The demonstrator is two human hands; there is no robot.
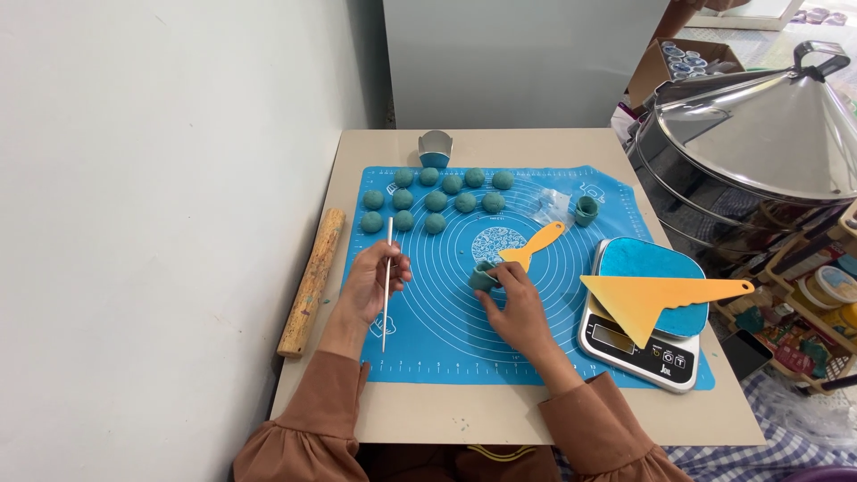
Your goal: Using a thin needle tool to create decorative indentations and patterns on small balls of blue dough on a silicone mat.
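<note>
the right hand (516,303) covered much of the small teal dough piece (483,275), so its full shape couldn't be read. the orange plastic spatula (534,245) had its blade end tucked behind that hand. the yellow triangular scraper (661,299) hid part of the blue dough sheet (647,261) lying on the white kitchen scale (636,344), and the scale's display was too small to make out. the big conical steel steamer lid (759,129) ran off the right edge. the shelf clutter (803,321) beside it stayed a blur. both brown sleeves (303,437) were cut off at the bottom edge.
</note>
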